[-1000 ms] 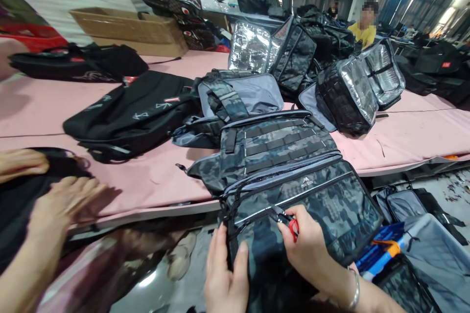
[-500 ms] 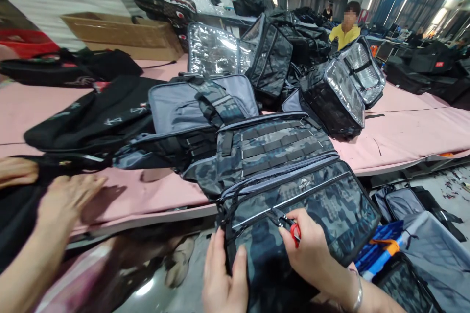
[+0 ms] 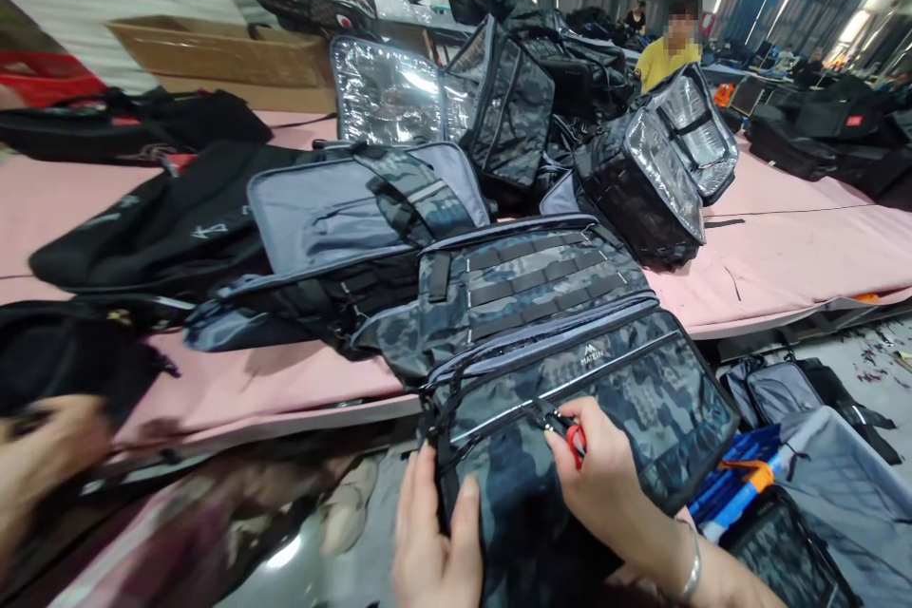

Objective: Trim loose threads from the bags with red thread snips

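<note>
A dark camouflage backpack (image 3: 556,465) with a "MATEIN" logo lies partly over the table's front edge, its main opening unzipped. My left hand (image 3: 438,532) holds its left side edge, thumb on the front panel and straight fingers along the side. My right hand (image 3: 602,470) is closed around small thread snips (image 3: 570,432) with red on the handle. Their tip sits at the front pocket's light zipper line (image 3: 605,366), near its left part. Whether the blades touch a thread is too small to tell.
The pink-covered table (image 3: 798,247) carries more camouflage bags, including one with a silver lining (image 3: 659,171), and a black bag (image 3: 157,218). A co-worker's hand (image 3: 64,446) is at the left. A grey-lined bin (image 3: 847,475) stands at lower right; a cardboard box (image 3: 214,57) sits behind.
My hands and the snips stay almost in place on the backpack. At the left, the co-worker's hands moved down and the black bag there shifted. The open grey-lined bag slid slightly left.
</note>
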